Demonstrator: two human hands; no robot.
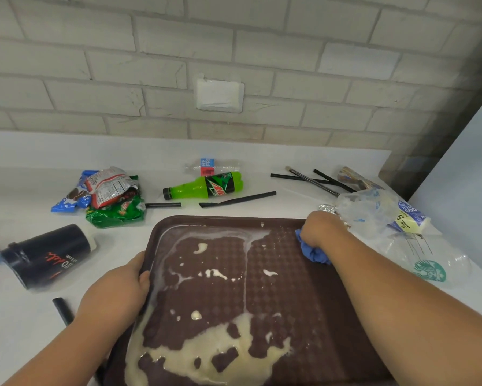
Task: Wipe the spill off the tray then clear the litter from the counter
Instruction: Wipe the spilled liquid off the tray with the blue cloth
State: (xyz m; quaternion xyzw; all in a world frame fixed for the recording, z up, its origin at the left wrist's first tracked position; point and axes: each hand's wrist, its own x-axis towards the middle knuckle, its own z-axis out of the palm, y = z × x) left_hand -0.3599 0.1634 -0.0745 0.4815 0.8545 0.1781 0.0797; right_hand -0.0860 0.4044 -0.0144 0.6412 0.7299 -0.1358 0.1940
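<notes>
Right hand (pixel 322 228) fingers bunch blue cloth (pixel 313 250) at tray (pixel 345 316) far-right corner; left hand (pixel 117 288) fingers grip tray left rim; milky spill (pixel 214 349) near edge.

Brown textured tray (pixel 345 316), soiled, flat on white counter (pixel 25 330)
Creamy spill (pixel 214 352) pooled at near edge, streaks and spots toward far rim; blue cloth (pixel 313 253) bunched at far right corner; litter behind: green bottle (pixel 206 186) on its side, crumpled wrappers (pixel 109 196), black straws (pixel 237 199)
</notes>
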